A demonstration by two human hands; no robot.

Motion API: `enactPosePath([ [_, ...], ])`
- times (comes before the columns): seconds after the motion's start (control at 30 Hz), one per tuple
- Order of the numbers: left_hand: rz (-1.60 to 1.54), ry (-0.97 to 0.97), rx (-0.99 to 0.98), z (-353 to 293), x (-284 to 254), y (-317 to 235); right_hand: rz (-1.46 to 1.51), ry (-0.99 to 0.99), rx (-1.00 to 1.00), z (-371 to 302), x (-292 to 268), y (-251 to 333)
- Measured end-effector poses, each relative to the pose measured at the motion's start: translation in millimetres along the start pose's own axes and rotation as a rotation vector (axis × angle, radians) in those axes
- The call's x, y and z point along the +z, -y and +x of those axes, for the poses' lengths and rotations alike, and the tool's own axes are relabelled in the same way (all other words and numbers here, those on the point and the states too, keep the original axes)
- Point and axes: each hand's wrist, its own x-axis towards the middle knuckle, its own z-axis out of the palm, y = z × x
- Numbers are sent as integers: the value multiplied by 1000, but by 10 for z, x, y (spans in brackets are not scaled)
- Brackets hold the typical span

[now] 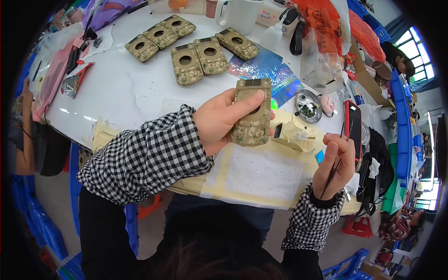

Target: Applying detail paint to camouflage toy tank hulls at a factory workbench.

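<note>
My left hand (215, 116) is closed around a camouflage toy tank hull (252, 128) with a round hole in its top, the thumb lying across it. The hull is held above the near part of the table. My right hand (333, 163), to the right and apart from the hull, grips a pair of thin dark tweezers (330, 176). Between the hands stands a cream-coloured taped block (295, 136). Several similar hulls, among them one camouflage hull (186, 64) and another (237, 43), lie farther back in two groups.
A round metal dish (308, 106) holds small dark bits, with a red-edged phone (353, 123) nearby. Shiny holographic sheets (266, 65) lie behind the held hull. A white jug (240, 16) and plastic bags (322, 60) stand at the back. Another person's arm (24, 135) shows at far left.
</note>
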Motion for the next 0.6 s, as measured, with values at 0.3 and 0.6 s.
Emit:
enactPosePath([
  [0.3,-206,150,-31,26,-72,100,-17,-37,23,3,-18,-22],
  [0.6,-27,201,61,16,-20,127,11,-19,130,-49,-26,-66],
])
